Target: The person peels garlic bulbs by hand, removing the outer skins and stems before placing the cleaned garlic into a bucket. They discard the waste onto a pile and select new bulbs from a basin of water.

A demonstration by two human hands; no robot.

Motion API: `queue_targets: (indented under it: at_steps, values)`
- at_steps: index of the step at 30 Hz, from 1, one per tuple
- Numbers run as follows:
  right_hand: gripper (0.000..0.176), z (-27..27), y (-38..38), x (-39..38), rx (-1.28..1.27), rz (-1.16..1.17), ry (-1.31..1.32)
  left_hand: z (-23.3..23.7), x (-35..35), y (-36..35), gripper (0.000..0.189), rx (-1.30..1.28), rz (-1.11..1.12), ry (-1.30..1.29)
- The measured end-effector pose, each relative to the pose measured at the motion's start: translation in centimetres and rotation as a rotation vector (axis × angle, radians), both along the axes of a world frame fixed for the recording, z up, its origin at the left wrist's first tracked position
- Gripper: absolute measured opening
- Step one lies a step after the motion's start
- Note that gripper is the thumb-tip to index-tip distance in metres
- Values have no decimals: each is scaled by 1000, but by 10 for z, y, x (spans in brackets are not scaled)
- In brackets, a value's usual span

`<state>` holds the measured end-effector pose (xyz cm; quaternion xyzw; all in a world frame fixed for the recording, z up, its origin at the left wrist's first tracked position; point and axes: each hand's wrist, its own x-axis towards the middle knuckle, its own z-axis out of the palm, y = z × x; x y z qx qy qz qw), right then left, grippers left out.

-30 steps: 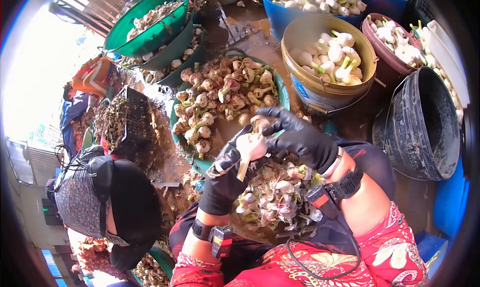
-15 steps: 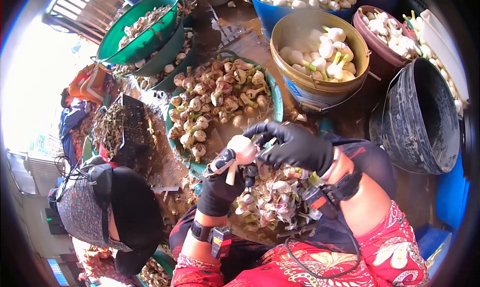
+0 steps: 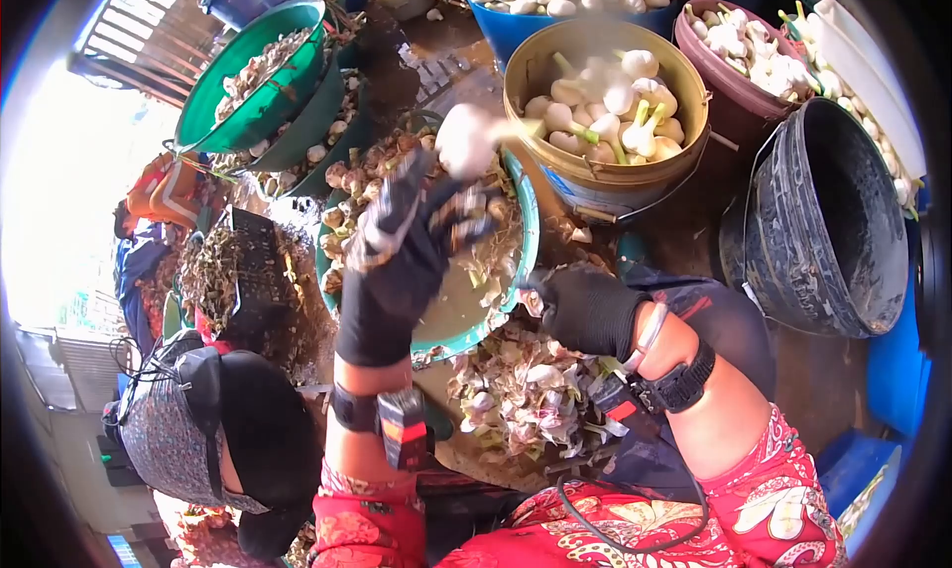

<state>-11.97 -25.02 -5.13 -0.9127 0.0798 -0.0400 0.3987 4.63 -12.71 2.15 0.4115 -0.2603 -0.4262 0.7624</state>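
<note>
A white peeled garlic bulb (image 3: pixel 466 142), smeared by motion, is just beyond the fingertips of my left hand (image 3: pixel 402 246), its stem toward the yellowish bucket (image 3: pixel 555 162). That black-gloved hand reaches over the green basin (image 3: pixel 529 211), fingers apart. Unpeeled garlic bulbs (image 3: pixel 347 196) fill the basin's far side, partly behind the hand. My right hand (image 3: pixel 592 312), also gloved in black, is curled at the basin's near right rim, with a pale pinkish scrap of garlic skin (image 3: pixel 532 298) at its fingertips. Below it lies a heap of garlic peelings (image 3: pixel 531 390).
White garlic bulbs lie in the yellowish bucket, a blue tub (image 3: pixel 496 28) and a pink bucket (image 3: pixel 729 82). A black bucket (image 3: pixel 764 221) tilts at the right. Stacked green basins (image 3: pixel 198 122) stand at the left. A person in a black cap (image 3: pixel 263 429) sits close on the left.
My left hand has moved up and away with the peeled bulb, which has left its palm toward the yellowish bucket. My right hand has drawn away from the bulb and curled lower down.
</note>
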Motion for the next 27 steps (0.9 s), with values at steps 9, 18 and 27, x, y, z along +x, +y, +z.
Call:
queue_targets:
  at_steps: [9, 18, 27]
  values:
    - [22, 52, -37, 4, 401, -480, -244, -200, 44, 8, 56, 1036, -52, -913]
    - [22, 68, -35, 12, 758, -624, -201, -309, 53, -40, 39, 935, -17, -309]
    - [19, 67, -26, 8, 730, -525, -205, -199, -61, 27, 40, 586, -537, -762]
